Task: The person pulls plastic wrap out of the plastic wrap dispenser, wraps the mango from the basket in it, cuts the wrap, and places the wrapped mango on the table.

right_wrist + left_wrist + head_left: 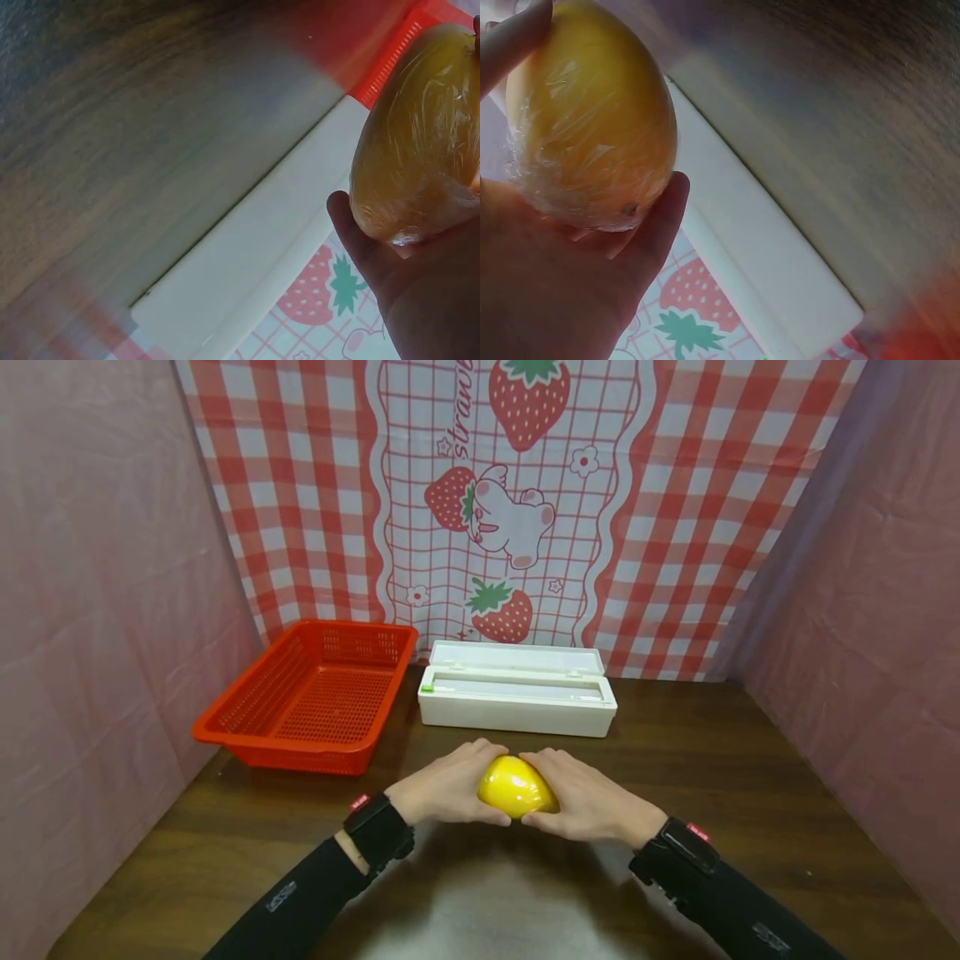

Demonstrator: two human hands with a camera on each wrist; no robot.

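A smooth yellow fruit (515, 787), egg-shaped like a mango, is held between both hands above the table. Clear film wraps it, creased and shiny in the left wrist view, where a small dark spot marks one end of the fruit (592, 120). My left hand (453, 783) grips its left side, thumb at the near side and fingers over the far side. From the right, my right hand (592, 797) grips it the same way. Behind the hands stands a long white cling film dispenser (517, 714) with its lid (517, 656) raised.
An orange-red plastic basket (281, 747) with perforated walls sits at the back left, beside the dispenser. A red-checked strawberry cloth (300, 493) hangs behind the dark wooden table (750, 802). Pale pink cloths (97, 610) close off both sides.
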